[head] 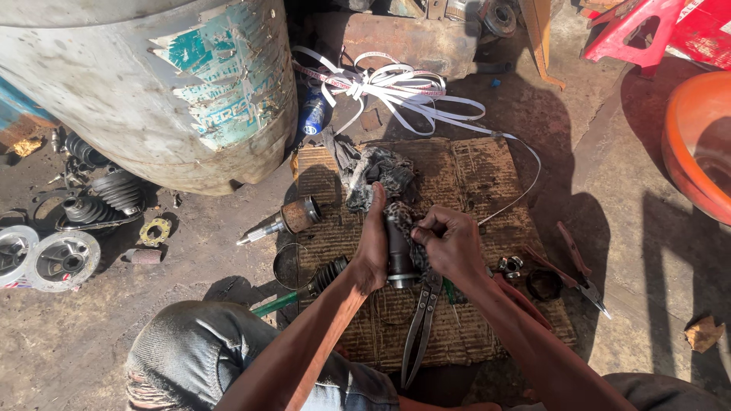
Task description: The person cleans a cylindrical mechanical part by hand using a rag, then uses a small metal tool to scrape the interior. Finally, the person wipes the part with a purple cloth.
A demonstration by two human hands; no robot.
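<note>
Centre of frame: a dark cylindrical metal part (399, 255) is held upright over a worn woven mat (487, 190). The left hand (371, 247) is wrapped around the part's left side, fingers curled tight against it, thumb raised along its top. The right hand (451, 243) is closed on a grimy rag (403, 217), fingers bunched and pinching the cloth against the part's right flank; more of the rag is trailed toward the upper middle of the mat. A wiping step appears to be in hand. For a good result, the part is best kept steady by the left grip while the cloth is drawn round the surface with firm pressure, the part being turned a little between passes so that no side is missed. Long-handled pliers (420, 327) are seen lying just below the hands, red-handled cutters (579, 266) at the mat's right edge. A stub shaft (283, 222) lies left of the mat, ribbed rubber boots (114, 194) at far left, white strapping (388, 87) at upper centre beside a large drum (152, 91).
</note>
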